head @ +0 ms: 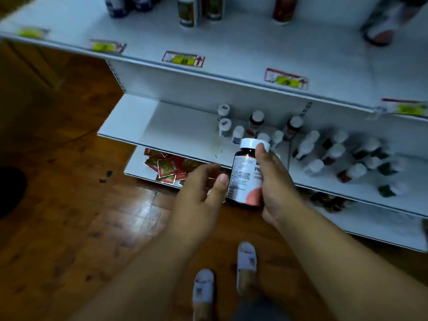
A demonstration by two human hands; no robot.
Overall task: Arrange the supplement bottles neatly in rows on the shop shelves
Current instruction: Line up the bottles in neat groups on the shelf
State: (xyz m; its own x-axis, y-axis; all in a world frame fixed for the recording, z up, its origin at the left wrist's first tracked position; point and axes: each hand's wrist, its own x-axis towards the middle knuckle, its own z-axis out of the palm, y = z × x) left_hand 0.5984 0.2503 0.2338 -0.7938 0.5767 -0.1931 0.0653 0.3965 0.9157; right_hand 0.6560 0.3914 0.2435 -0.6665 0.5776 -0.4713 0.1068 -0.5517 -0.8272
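My right hand [274, 181] grips a dark supplement bottle [244, 179] with a white cap and a white and orange label, held upright in front of the middle shelf [166, 133]. My left hand [200, 191] is beside the bottle on its left, fingers relaxed, thumb close to the label; whether it touches is unclear. Behind the held bottle stand several small white-capped bottles [254, 122] in loose rows on the middle shelf. More of them [335, 154] crowd the shelf's right part, some tilted or lying down.
The top shelf [231, 47] carries taller bottles [187, 11] at the back and price tags [184, 59] along its edge. Red sachets [165, 166] lie on the bottom shelf. Wooden floor spreads to the left; my two feet in white slippers [246, 262] stand below.
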